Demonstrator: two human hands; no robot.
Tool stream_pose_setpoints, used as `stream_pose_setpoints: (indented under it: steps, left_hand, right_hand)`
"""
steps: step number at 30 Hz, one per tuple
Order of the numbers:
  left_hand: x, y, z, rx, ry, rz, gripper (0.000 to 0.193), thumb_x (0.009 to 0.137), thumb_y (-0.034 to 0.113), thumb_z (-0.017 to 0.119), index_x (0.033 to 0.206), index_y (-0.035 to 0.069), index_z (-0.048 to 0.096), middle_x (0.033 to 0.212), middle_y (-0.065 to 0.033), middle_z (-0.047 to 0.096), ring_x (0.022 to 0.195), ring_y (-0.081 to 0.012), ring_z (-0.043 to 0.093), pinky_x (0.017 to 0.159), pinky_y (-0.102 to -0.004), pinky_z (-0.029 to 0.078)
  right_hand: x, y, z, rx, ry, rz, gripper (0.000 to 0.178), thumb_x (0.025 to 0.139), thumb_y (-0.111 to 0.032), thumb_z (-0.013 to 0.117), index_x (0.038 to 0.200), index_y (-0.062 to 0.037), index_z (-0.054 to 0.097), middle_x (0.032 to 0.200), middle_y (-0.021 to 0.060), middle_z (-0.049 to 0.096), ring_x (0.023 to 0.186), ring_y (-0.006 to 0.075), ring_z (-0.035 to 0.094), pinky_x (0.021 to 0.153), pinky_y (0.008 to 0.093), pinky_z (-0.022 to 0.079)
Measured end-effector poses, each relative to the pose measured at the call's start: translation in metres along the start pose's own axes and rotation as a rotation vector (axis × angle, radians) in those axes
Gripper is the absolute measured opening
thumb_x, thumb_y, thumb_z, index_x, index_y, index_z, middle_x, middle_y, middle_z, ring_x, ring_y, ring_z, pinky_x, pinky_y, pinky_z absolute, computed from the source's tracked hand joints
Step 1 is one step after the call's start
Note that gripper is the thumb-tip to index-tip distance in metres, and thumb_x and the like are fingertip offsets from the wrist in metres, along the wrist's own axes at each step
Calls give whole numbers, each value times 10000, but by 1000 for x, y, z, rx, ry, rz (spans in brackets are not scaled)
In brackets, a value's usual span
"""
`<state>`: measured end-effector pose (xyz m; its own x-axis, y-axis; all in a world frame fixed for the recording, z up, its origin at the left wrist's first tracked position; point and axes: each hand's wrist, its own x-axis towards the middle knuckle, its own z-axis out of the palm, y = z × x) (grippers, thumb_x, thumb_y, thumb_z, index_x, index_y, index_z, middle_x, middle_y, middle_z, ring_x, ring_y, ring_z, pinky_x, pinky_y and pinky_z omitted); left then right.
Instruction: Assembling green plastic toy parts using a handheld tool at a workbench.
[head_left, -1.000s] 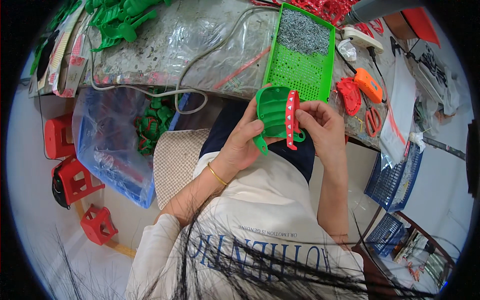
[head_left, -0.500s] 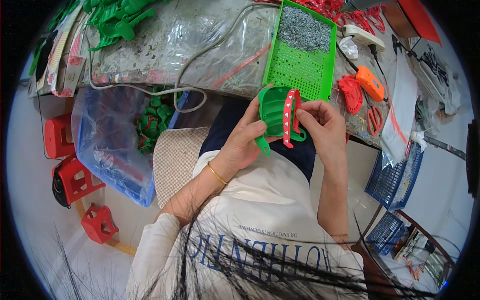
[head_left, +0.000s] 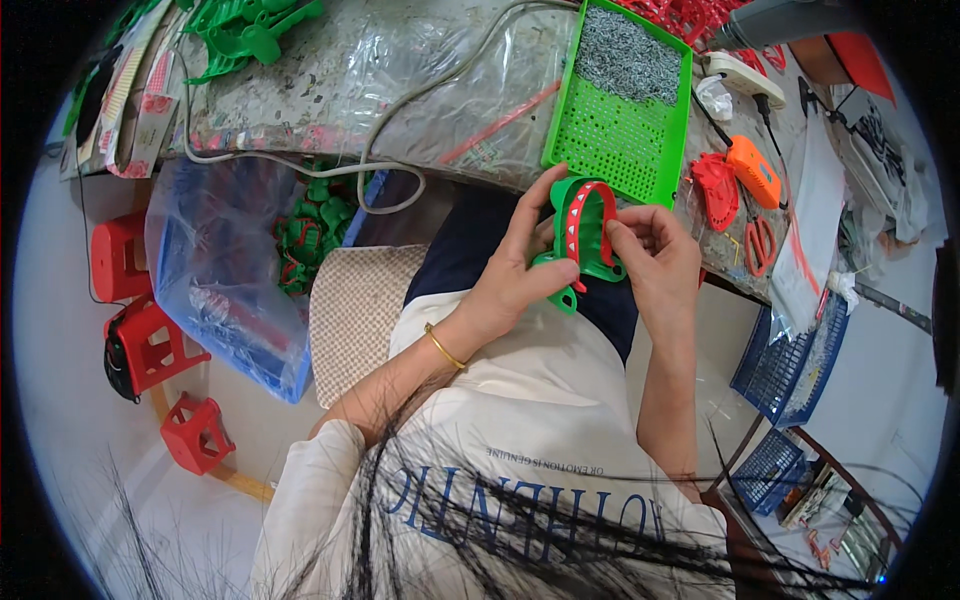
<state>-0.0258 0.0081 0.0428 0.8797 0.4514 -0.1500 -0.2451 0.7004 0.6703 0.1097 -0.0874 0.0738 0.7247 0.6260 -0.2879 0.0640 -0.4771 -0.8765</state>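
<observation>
My left hand (head_left: 510, 275) holds a green curved plastic part (head_left: 592, 240) over my lap, its thumb across the near end and its fingers on the far side. A red arched plastic strip (head_left: 573, 222) with a row of white triangles, like teeth, lies against the inside of this part. The fingertips of my right hand (head_left: 657, 255) pinch the strip's right side. Where the strip meets the green rim under my left thumb is partly hidden.
On the worktable, a green perforated tray (head_left: 610, 160) holds many small metal pieces. To its right lie a red plastic part (head_left: 716, 190), an orange device (head_left: 752, 172) and red-handled scissors (head_left: 759, 246). A lined blue bin (head_left: 225, 290) with green and red parts stands left, near red stools (head_left: 196, 432).
The red strip has moved left into the green part, which has turned. My left thumb has shifted onto the near end. The view has shifted slightly.
</observation>
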Motion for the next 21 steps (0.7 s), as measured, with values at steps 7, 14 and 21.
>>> stream_pose_setpoints:
  steps: [7,14,21]
  left_hand:
    - [4,3,3,217,18,-9,878,732,103,726,1432,118,194,1271,-114,465,1096,-163,488,906,-297,439]
    - [0,8,3,276,56,-33,793,772,109,691,1415,104,227,1235,-108,498,1052,-145,515,842,-280,478]
    - [-1,6,1,329,80,-2,738,774,180,649,1410,91,287,1247,-76,465,1065,-136,494,885,-268,440]
  right_hand:
    - [2,7,2,-43,13,22,98,835,-44,643,916,6,617,803,-1,618,667,30,535,609,171,438]
    - [2,10,5,-62,-24,29,90,832,-41,641,904,5,613,794,1,615,658,31,532,601,172,435]
    - [4,12,5,-57,-56,29,89,831,-36,640,901,9,610,788,-1,609,660,27,531,598,168,432]
